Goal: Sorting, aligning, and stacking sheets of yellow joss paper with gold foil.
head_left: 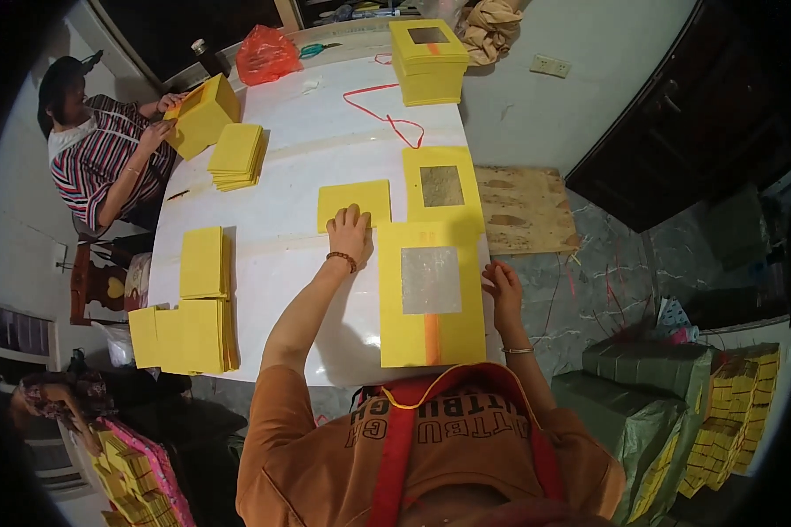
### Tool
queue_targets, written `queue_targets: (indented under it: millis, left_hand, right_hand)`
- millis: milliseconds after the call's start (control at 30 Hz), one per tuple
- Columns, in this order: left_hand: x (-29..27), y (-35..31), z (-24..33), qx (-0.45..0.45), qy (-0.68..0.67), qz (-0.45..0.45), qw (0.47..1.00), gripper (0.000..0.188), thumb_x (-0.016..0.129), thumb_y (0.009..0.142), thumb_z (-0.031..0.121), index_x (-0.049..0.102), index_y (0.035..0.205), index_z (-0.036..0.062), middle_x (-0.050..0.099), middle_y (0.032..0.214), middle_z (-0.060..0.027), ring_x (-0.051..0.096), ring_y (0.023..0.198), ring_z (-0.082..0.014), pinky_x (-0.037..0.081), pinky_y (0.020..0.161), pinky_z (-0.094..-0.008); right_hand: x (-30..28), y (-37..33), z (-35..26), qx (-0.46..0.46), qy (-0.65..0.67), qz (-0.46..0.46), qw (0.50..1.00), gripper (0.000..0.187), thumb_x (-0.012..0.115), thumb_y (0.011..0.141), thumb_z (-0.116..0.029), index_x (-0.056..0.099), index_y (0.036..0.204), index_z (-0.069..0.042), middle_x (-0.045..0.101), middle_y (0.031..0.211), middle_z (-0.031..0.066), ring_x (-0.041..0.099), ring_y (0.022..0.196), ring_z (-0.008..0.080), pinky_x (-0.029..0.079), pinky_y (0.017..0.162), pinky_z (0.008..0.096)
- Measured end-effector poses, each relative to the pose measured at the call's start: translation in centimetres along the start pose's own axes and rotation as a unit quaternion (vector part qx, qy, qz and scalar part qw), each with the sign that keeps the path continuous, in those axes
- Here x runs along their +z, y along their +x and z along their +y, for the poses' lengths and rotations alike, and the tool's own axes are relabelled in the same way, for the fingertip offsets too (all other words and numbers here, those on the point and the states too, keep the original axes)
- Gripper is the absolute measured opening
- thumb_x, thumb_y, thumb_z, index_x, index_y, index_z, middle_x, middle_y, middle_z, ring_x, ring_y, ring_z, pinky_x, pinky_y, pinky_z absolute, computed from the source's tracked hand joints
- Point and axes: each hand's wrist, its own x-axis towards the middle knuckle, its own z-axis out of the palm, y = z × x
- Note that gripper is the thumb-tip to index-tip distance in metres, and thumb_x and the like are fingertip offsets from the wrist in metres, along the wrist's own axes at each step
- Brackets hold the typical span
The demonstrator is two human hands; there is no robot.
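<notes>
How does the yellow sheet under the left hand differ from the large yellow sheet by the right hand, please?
The small yellow sheet under the left hand is plain; the large yellow sheet by the right hand carries a silver foil square and an orange stripe. The small yellow sheet is clearly smaller and wider than tall; the large yellow sheet is tall and reaches the edge of the white table. Both are yellow paper lying flat.

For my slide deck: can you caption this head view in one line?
Left hand presses a folded yellow sheet, right hand steadies a foil-centred yellow sheet on the white table.
</notes>
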Motion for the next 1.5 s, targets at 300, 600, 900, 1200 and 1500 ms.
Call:
queue_targets:
  millis: [300,600,900,1200,1500]
  left_hand:
    - [-3.3,-5.0,4.9,-0.272,-0.608,-0.077,0.741,0.029,0.046,0.09,0.023,0.054,0.11,0.0038,0.058,0.101,-0.0067,0.055,0.088,-0.0161,0.044,0.073,-0.0273]
    - [-4.7,-12.1,11.1,-0.384,-0.815,-0.047,0.432,0.05,0.027,0.095,0.041,0.047,0.119,0.0016,0.055,0.111,-0.0079,0.053,0.101,-0.0158,0.046,0.084,-0.03]
    - [-10.1,-12.7,9.6,-0.244,-0.581,0.004,0.776,0.043,0.047,0.09,0.035,0.047,0.122,0.0058,0.054,0.114,-0.0074,0.052,0.1,-0.0182,0.044,0.083,-0.0323]
    - [-16.7,-11.6,11.9,0.283,-0.118,-0.108,0.946,0.049,0.062,0.076,0.037,0.053,0.117,0.0094,0.052,0.111,-0.0097,0.047,0.101,-0.0248,0.037,0.081,-0.0355]
    - [-17.1,-10.7,12.3,0.252,-0.29,-0.096,0.918,0.012,0.062,0.078,0.013,0.062,0.085,0.0036,0.057,0.075,-0.0091,0.055,0.07,-0.0256,0.046,0.061,-0.0328]
  right_hand:
    - [1.9,-1.7,-3.5,-0.091,-0.023,-0.055,0.994,0.027,0.051,0.09,-0.017,0.052,0.113,-0.004,0.058,0.105,0.0046,0.053,0.099,0.0132,0.042,0.082,0.0264]
    - [3.6,-2.8,-6.5,-0.315,-0.267,-0.271,0.869,0.027,0.059,0.081,-0.007,0.058,0.108,-0.004,0.054,0.118,0.0102,0.045,0.117,0.0237,0.032,0.098,0.0328]
    - [2.7,-3.6,-6.1,-0.35,-0.305,-0.305,0.831,0.022,0.062,0.078,-0.011,0.062,0.099,-0.007,0.056,0.117,0.0097,0.039,0.124,0.0271,0.03,0.101,0.037]
    - [2.7,-3.3,-4.6,-0.337,-0.329,-0.346,0.812,0.01,0.061,0.079,-0.012,0.063,0.086,-0.005,0.06,0.11,0.0067,0.039,0.123,0.0294,0.034,0.098,0.0387]
    - [2.3,-2.9,-5.3,-0.3,-0.33,-0.382,0.809,0.018,0.051,0.087,-0.019,0.063,0.085,-0.006,0.059,0.112,0.0081,0.034,0.126,0.0294,0.028,0.102,0.0389]
